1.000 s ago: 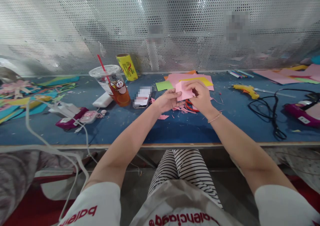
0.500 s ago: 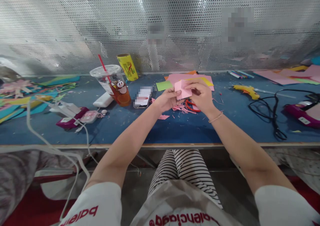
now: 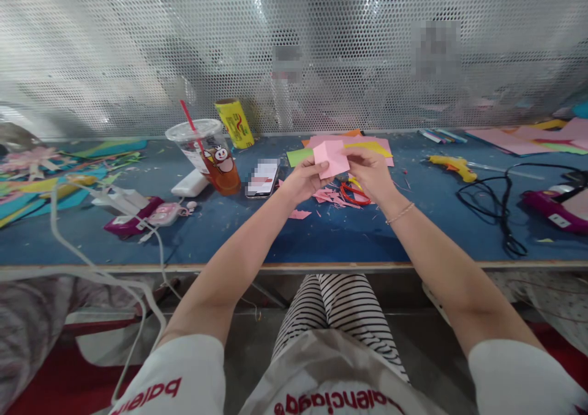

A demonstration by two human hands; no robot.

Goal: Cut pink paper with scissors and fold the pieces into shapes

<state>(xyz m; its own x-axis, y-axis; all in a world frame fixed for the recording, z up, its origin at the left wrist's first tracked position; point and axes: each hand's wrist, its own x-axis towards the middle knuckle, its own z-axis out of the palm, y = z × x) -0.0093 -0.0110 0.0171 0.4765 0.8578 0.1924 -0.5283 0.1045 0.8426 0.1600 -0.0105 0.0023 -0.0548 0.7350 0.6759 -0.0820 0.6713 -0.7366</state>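
A small creased piece of pink paper (image 3: 331, 159) is held up above the table between both hands. My left hand (image 3: 307, 177) is closed on its left edge, thumb on the near face. At the right edge, my right hand (image 3: 369, 168) pinches the same paper. Below the hands lie pink paper scraps (image 3: 331, 198) and red-handled scissors (image 3: 353, 194), whose blades I cannot make out. Behind the held paper, sheets of pink, green and yellow paper (image 3: 301, 157) are stacked.
Left of the hands are a phone (image 3: 263, 179), an iced drink cup (image 3: 209, 157) and a yellow roll (image 3: 235, 124). A yellow glue gun (image 3: 452, 167) and a looped black cable (image 3: 503, 203) lie on the right. White cables (image 3: 98, 268) hang over the left edge.
The pink paper has shifted slightly left and now shows more of its surface. My right hand has moved slightly down and its fingers cover less of the paper. More of the scissors shows.
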